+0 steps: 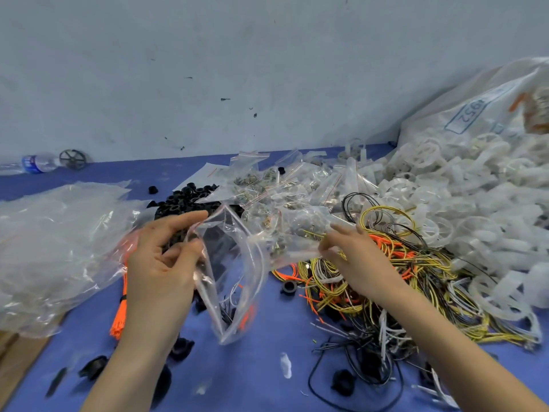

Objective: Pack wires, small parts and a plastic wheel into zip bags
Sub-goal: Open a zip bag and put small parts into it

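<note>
Zip bag (234,263): clear, red-striped at the mouth, held open above the blue desk (261,367); a few thin wires, black, white and orange, are seen at its bottom.

Small bags (279,185): a heap of clear zip bags at desk centre, many filled with small metal parts.

Large clear bag (56,248): lies crumpled at left, contents not made out.

Sack (475,111): white, at far right, printed "1952" in a blue frame; white plastic wheels (463,191) are spilled from it in a heap.

Wires (395,272): a tangle of yellow, orange, black and white, just beside the wheels.

Black parts (187,200): piled behind the zip bag, others scattered on the desk.

Orange bundle (120,307): tied, lying under the large clear bag's edge.

Bottle (38,163): lies by the wall; label unreadable. A dark wheel (73,159) stands beside it.

Left hand (163,263): the zip bag's mouth is pinched between thumb and fingers.

Right hand (359,257): grip pinching a small bag at the heap's edge, over the wires.
</note>
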`<move>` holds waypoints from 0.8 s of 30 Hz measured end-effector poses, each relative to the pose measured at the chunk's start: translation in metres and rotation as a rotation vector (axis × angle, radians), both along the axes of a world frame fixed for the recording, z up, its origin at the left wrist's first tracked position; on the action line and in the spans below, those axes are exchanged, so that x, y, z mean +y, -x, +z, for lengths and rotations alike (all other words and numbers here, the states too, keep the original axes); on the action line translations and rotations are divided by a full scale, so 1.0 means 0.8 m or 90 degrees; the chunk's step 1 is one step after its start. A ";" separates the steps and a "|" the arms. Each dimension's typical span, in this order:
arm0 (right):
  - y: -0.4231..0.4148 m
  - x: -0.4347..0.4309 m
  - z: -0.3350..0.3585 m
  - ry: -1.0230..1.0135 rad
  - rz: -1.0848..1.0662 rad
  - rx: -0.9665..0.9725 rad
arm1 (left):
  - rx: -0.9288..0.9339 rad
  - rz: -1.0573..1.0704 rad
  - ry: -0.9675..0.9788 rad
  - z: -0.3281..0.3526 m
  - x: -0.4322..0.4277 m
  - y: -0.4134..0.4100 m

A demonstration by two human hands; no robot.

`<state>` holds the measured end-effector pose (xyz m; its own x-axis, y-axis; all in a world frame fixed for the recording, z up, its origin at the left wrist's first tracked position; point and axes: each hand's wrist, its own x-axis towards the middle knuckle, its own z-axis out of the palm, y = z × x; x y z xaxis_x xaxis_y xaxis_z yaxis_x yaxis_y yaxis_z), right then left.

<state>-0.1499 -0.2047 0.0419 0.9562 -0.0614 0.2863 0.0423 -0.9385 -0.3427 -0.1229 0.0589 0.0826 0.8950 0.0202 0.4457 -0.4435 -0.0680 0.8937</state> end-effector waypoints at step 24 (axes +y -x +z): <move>0.032 0.034 0.199 -0.250 0.033 -0.310 | 0.164 -0.413 -0.038 -0.010 -0.083 0.031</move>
